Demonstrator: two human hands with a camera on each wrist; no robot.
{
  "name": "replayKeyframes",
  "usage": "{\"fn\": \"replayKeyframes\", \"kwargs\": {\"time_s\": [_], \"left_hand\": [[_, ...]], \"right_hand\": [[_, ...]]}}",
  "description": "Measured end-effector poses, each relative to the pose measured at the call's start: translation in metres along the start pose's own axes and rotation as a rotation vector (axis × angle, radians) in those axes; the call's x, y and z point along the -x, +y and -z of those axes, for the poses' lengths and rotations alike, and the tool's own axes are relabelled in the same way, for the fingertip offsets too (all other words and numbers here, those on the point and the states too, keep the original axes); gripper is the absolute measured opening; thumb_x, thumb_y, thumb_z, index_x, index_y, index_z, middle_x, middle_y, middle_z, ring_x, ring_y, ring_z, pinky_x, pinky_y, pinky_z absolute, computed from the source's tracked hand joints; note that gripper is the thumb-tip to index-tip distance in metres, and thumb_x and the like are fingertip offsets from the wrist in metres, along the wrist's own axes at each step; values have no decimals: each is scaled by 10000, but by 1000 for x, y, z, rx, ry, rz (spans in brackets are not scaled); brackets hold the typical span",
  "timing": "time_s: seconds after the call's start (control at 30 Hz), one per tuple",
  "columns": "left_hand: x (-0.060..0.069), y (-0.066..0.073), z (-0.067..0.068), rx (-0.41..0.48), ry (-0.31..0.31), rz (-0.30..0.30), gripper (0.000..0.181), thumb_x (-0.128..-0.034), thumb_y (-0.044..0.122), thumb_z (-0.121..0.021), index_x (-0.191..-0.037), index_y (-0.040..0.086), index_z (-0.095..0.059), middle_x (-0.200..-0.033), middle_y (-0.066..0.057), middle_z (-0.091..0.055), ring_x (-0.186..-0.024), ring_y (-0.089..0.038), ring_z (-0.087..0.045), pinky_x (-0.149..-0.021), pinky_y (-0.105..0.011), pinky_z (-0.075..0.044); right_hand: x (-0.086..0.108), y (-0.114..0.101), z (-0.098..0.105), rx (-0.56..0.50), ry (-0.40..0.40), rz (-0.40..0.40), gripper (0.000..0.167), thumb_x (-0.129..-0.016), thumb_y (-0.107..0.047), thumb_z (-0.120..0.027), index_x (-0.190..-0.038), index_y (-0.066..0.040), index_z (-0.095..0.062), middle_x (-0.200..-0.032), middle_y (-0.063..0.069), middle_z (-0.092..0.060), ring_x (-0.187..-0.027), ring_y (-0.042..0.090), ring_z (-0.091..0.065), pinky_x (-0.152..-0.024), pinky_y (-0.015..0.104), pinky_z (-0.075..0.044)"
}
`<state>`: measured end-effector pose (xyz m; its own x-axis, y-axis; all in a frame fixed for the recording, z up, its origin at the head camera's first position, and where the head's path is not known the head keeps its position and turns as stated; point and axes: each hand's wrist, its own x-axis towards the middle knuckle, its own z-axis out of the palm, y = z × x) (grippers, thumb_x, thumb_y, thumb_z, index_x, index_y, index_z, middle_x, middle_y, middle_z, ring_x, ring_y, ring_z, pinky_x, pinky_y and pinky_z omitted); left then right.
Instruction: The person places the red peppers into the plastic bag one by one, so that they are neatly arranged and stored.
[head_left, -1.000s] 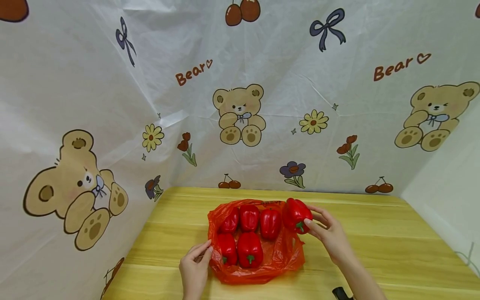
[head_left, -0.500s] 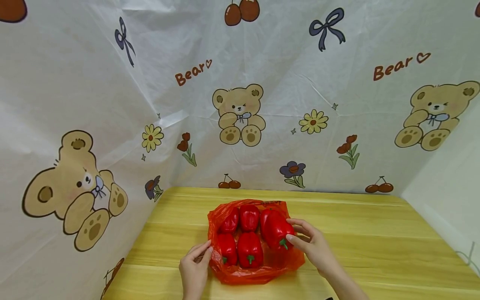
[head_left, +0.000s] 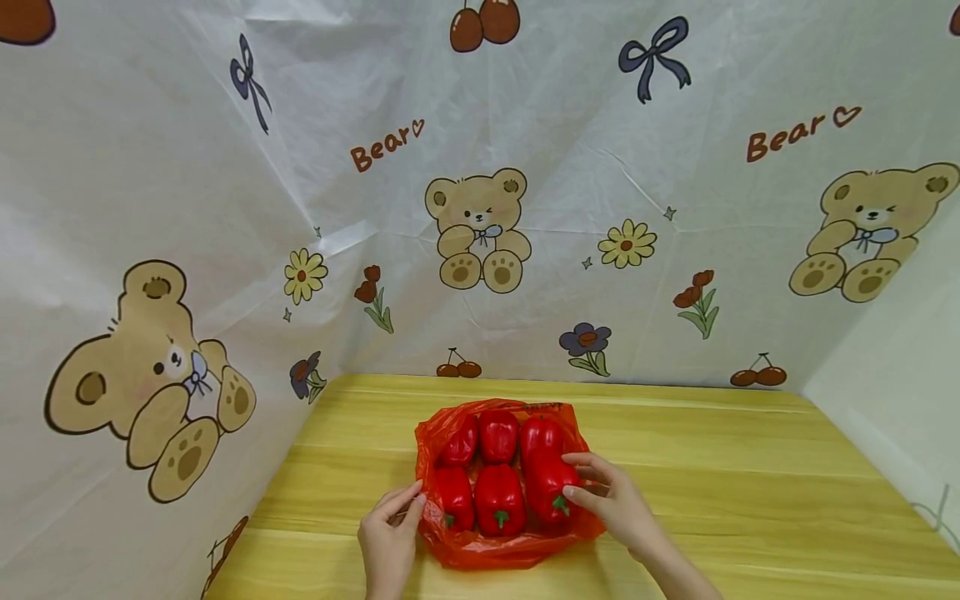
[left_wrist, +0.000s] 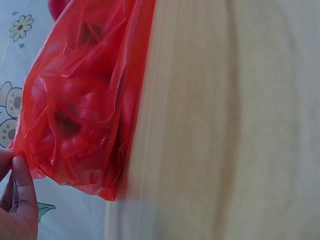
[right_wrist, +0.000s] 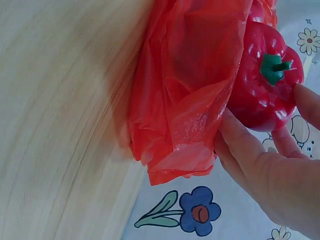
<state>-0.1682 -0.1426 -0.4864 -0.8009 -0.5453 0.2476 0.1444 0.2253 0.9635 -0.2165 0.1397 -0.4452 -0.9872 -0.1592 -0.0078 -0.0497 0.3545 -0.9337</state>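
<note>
A red plastic bag (head_left: 517, 552) lies open on the wooden table with several red bell peppers (head_left: 499, 498) inside, set in two rows. My right hand (head_left: 611, 504) grips one more bell pepper (head_left: 551, 487) between thumb and fingers at the bag's right front. Its green stem (right_wrist: 274, 69) faces the right wrist camera, and the bag wall hides its lower part. At the bag's left edge my left hand (head_left: 390, 533) pinches the plastic rim between thumb and fingers. In the left wrist view the bag (left_wrist: 85, 105) covers most of the peppers, which show dimly through it.
The wooden table (head_left: 750, 475) stretches to both sides of the bag. Behind it and at the left hangs a white cloth (head_left: 555, 167) printed with bears and flowers. A thin pale cord (head_left: 937, 512) shows at the far right edge.
My right hand has brought the bell pepper from above the bag's right rim leftward and down to the front right inside the bag. The left hand has stayed at the rim.
</note>
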Motion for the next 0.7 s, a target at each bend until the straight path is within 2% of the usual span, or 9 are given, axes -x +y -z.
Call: {"fn": "replayKeyframes", "kwargs": {"time_s": [0.27, 0.53, 0.7], "left_hand": [[1, 0, -1, -1, 4, 8, 172, -808, -45, -745, -978, -34, -765, -973, -194, -715, -770, 49, -612, -674, -78, -516], [-1, 1, 0, -3, -10, 31, 173, -820, -33, -738, -991, -27, -764, -979, -179, -715, -768, 51, -608, -679, -75, -514], [0, 2, 0, -1, -13, 20, 173, -818, -18, -748, -990, -28, -764, -976, -179, -716, -767, 38, -614, -671, -81, -517]], "right_hand": [[-1, 1, -6, 22, -12, 49, 399, -866, -78, -719, -1251, -50, -615, -1189, 211, -635, -1006, 309, -660, -840, 398, -586], [-3, 3, -12, 74, 39, 49, 367, -850, -42, -725, -1206, -77, -640, -1156, 184, -659, -969, 293, -673, -836, 400, -586], [-3, 5, -15, 112, 72, 40, 352, -835, -28, -736, -1172, -91, -660, -1091, 125, -689, -949, 244, -670, -835, 375, -584]]}}
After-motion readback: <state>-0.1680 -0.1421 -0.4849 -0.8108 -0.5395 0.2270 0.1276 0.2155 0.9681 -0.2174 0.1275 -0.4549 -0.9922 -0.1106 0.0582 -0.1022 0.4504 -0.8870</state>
